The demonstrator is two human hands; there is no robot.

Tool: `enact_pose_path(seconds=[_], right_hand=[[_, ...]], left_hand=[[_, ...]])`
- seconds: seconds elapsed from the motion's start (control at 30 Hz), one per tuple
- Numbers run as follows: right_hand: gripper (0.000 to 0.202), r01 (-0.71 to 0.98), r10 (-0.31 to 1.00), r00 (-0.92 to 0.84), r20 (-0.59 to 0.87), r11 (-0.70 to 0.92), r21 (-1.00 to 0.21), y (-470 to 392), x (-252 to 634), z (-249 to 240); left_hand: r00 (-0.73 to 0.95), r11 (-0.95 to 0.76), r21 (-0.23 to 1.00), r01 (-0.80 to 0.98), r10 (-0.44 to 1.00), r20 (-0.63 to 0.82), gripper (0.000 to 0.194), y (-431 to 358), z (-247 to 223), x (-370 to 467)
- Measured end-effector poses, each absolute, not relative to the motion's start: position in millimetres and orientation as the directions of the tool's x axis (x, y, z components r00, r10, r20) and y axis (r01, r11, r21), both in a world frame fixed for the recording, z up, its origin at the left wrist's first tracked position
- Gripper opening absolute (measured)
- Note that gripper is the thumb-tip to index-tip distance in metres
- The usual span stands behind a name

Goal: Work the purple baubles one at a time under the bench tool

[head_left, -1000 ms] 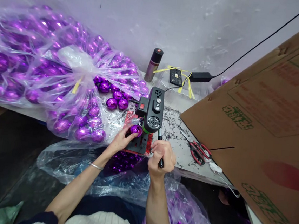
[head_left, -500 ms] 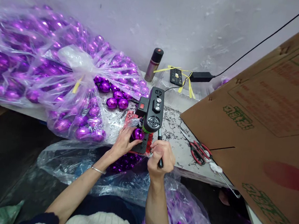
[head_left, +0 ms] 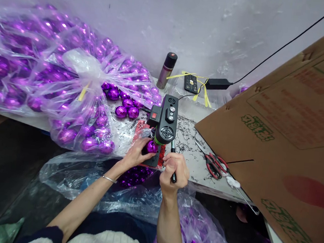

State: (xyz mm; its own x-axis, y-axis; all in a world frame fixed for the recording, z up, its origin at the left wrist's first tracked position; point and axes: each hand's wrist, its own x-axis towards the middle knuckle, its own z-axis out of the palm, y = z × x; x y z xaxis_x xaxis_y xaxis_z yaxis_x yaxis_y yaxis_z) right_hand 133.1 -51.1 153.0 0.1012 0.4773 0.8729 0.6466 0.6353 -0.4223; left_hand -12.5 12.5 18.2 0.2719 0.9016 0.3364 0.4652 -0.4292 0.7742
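My left hand (head_left: 138, 153) pinches a shiny purple faceted ball (head_left: 152, 146) between thumb and fingers. The ball sits under the front end of a small black bench machine (head_left: 168, 118) with round vents, knobs and a red switch. Wrapped around the black grip of the machine's lever (head_left: 174, 176) is my right hand (head_left: 176, 170), its fingers closed. Beneath the ball lies the machine's dark base plate (head_left: 154, 161), on a red mat (head_left: 162, 152). The ball's contact with the machine's underside is hidden.
Clear bags of purple balls (head_left: 69, 70) fill the left side. Several loose balls (head_left: 127, 106) lie behind the machine. A spray can (head_left: 166, 70), a power adapter (head_left: 218, 83), red-handled scissors (head_left: 215, 165) and a large cardboard box (head_left: 278, 136) stand around. Black shreds litter the table (head_left: 188, 147).
The purple ball has shifted slightly right and turned in my left hand, whose fingers have moved a little. My right hand stays on the lever in nearly the same place.
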Motion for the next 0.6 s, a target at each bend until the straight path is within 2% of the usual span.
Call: enact_pose_path(seconds=[0.27, 0.6], right_hand=[[0.028, 0.669, 0.484, 0.093, 0.87, 0.617, -0.414, -53.4, 135.5, 141.4], [0.032, 0.681, 0.41, 0.089, 0.908, 0.64, -0.355, -50.4, 134.3, 108.7]], left_hand=[[0.255, -0.431, 0.79, 0.437, 0.901, 0.351, 0.064, 7.7, 10.5, -9.0], [0.248, -0.423, 0.805, 0.417, 0.904, 0.347, 0.062, 6.3, 8.2, -9.0]])
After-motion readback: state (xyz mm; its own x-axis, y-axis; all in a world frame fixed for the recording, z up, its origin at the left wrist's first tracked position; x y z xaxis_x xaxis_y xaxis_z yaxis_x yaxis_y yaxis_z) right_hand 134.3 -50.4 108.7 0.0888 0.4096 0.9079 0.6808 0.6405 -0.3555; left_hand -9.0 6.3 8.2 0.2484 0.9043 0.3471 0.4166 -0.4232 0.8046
